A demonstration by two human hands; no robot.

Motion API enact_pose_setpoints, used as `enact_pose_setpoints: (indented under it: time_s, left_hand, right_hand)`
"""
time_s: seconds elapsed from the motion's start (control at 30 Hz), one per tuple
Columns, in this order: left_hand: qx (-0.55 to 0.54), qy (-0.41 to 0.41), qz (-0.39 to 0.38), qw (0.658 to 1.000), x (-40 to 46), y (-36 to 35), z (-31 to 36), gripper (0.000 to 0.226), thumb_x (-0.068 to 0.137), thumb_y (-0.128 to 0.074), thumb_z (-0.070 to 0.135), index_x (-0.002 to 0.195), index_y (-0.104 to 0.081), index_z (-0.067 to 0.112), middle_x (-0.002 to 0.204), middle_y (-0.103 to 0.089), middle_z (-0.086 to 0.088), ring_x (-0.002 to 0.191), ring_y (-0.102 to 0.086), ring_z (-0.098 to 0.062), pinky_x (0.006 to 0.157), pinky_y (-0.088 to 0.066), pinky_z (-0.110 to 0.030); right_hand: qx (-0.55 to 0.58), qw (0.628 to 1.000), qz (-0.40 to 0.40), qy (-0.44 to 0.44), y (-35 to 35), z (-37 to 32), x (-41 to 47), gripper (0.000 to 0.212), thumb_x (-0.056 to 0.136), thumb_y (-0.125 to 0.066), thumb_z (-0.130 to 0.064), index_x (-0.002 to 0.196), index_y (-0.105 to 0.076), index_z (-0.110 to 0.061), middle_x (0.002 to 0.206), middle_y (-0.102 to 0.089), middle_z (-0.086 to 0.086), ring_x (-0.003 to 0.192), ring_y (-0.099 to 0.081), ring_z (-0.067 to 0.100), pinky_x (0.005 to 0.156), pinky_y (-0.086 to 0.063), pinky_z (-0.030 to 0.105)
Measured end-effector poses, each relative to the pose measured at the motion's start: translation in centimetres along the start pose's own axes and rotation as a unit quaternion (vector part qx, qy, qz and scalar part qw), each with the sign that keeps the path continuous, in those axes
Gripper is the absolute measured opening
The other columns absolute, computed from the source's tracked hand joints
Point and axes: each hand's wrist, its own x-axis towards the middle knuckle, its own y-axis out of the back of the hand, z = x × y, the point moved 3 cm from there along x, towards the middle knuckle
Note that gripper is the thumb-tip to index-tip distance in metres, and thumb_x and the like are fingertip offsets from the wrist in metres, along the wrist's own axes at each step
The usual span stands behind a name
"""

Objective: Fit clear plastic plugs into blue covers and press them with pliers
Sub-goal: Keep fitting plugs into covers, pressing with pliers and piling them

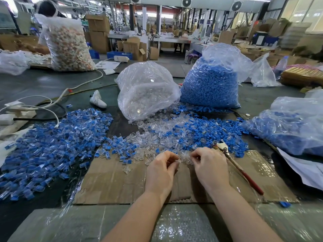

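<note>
Low in the middle of the frame, the left hand [161, 169] and the right hand [208, 167] meet over a flattened cardboard sheet [111, 182] taped to the table; both have fingers curled, each pinching small clear plastic plugs [185, 158] at the near edge of the loose heap, the fingertips almost touching one another; how many pieces each holds is too blurred to tell.

Just right of the right hand lie the pliers [239, 167], red-handled, jaws pointing up-left toward the heap, handle running down to the lower right; no hand touches them.

Above the hands, in the centre of the frame, clear plugs and loose blue covers [201, 131] are spread mixed together; to the left a broad pile of assembled pieces [52, 147], blue with clear parts, reaches to the left edge.

Behind the heap, a clear bag of transparent plugs [145, 89] slumps open toward the viewer; just to its right stands a fuller bag of blue covers [211, 84]; at the right edge lies another bag of blue and clear parts [290, 126].

At upper left a tall bag of pale and orange pieces [68, 44] stands, with a person [47, 9] partly hidden behind it; white cables [52, 102] trail across the left of the table.
</note>
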Motion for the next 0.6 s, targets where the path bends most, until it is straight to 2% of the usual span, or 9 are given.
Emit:
enact_pose_setpoints:
  time_s: [0.1, 0.27, 0.37, 0.47, 0.6]
  left_hand:
    - [-0.001, 0.000, 0.007, 1.000, 0.0, 0.1, 0.0, 0.016, 0.086, -0.064, 0.012, 0.081, -0.062, 0.027, 0.074, -0.062, 0.011, 0.069, -0.055, 0.006, 0.064, -0.039, -0.002]
    - [0.008, 0.003, 0.002, 1.000, 0.0, 0.0, -0.1, 0.018, 0.086, -0.063, 0.012, 0.081, -0.061, 0.029, 0.078, -0.062, 0.012, 0.073, -0.058, 0.000, 0.064, -0.040, -0.003]
    - [0.013, 0.003, -0.006, 1.000, 0.0, -0.1, -0.2, 0.018, 0.087, -0.063, 0.013, 0.082, -0.060, 0.030, 0.080, -0.063, 0.012, 0.077, -0.059, -0.001, 0.067, -0.043, -0.006]
    - [0.013, 0.003, -0.005, 1.000, 0.1, -0.1, -0.2, 0.014, 0.087, -0.063, 0.014, 0.085, -0.062, 0.027, 0.082, -0.064, 0.011, 0.079, -0.060, -0.003, 0.073, -0.047, -0.012]
    - [0.016, 0.000, -0.003, 1.000, 0.1, -0.2, -0.3, 0.010, 0.087, -0.063, 0.014, 0.087, -0.064, 0.025, 0.084, -0.064, 0.009, 0.080, -0.060, -0.003, 0.076, -0.049, -0.018]
  right_hand:
    - [-0.043, 0.999, -0.023, 0.005, -0.4, 0.0, 0.3, 0.020, 0.096, -0.047, -0.031, 0.104, -0.066, -0.034, 0.105, -0.061, -0.013, 0.105, -0.050, 0.010, 0.094, -0.025, 0.033]
    - [-0.062, 0.996, 0.013, -0.061, -0.1, 1.2, 1.6, 0.020, 0.094, -0.049, -0.021, 0.105, -0.063, -0.032, 0.102, -0.062, -0.010, 0.102, -0.049, 0.014, 0.083, -0.023, 0.034]
    - [-0.092, 0.992, -0.005, -0.088, -0.5, 1.7, 2.4, 0.024, 0.093, -0.048, -0.017, 0.107, -0.061, -0.031, 0.105, -0.059, -0.009, 0.106, -0.043, 0.017, 0.077, -0.015, 0.035]
    - [-0.118, 0.990, -0.019, -0.079, -0.9, 1.3, 3.2, 0.035, 0.092, -0.043, -0.009, 0.114, -0.057, -0.032, 0.108, -0.056, -0.008, 0.108, -0.039, 0.019, 0.076, -0.015, 0.036]
    - [-0.146, 0.985, -0.064, -0.060, -1.2, 0.6, 4.1, 0.042, 0.089, -0.042, -0.003, 0.117, -0.055, -0.032, 0.114, -0.054, -0.005, 0.112, -0.037, 0.022, 0.088, -0.024, 0.042]
